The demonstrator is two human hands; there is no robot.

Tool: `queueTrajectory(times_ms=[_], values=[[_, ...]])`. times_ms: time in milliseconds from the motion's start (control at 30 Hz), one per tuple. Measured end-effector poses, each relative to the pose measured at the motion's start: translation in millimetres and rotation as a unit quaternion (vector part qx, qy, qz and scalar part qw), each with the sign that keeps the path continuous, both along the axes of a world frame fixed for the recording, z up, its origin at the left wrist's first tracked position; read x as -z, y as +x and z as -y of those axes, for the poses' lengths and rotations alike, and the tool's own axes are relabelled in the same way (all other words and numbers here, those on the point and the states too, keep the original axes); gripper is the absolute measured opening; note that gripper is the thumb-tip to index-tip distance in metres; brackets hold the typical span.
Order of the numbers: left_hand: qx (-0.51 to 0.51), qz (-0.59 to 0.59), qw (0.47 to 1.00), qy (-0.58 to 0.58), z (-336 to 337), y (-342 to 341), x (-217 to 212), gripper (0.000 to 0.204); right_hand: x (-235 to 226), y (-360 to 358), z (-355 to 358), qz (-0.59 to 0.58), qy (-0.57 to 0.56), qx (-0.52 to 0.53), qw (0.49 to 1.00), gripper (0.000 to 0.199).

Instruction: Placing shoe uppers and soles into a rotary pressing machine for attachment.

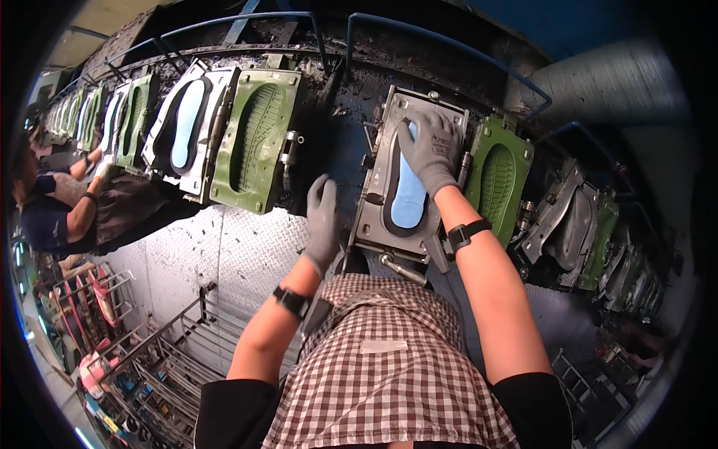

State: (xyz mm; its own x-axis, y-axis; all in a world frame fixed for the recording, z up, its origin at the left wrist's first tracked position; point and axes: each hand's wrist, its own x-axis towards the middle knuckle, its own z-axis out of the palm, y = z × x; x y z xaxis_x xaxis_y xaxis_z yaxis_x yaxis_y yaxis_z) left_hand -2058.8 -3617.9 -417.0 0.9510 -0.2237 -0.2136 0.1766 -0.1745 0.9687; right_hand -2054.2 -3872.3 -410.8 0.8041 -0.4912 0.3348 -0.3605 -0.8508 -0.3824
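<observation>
My right hand (pixel 432 150), in a grey glove, lies over the upper end of a blue insole-shaped piece (pixel 409 196). That piece rests in the dark-rimmed sole cavity of an opened grey metal mould (pixel 372 202). The fingers are stretched toward the mould's far edge, with the thumb along the piece's left side. Hinged on the right is the mould's green half (pixel 499 168), with a ribbed sole-shaped hollow. My left hand (pixel 323 223), also gloved in grey, hovers left of the mould, fingers extended upward and nothing visible in it.
Another opened mould, its green half (pixel 256 142) beside a grey half with a blue insole piece (pixel 187 123), stands to the left. A co-worker (pixel 60 194) works further left. Blue rails (pixel 449 46) run behind the moulds. A metal rack (pixel 176 352) stands at lower left.
</observation>
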Motion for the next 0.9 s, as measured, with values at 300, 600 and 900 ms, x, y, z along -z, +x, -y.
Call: queueTrajectory(times_ms=[300,600,900], values=[[0.025,-0.252,0.965,-0.071,43,157,168,0.059,-10,33,-33,-0.004,0.039,-0.039,0.998,0.025],[0.242,0.055,0.954,0.166,11,59,10,0.032,8,9,-1,-0.008,0.045,0.012,0.999,0.029],[0.353,0.339,0.859,0.15,11,-7,2,0.045,2,-124,-37,0.01,0.223,-0.205,0.953,0.043]])
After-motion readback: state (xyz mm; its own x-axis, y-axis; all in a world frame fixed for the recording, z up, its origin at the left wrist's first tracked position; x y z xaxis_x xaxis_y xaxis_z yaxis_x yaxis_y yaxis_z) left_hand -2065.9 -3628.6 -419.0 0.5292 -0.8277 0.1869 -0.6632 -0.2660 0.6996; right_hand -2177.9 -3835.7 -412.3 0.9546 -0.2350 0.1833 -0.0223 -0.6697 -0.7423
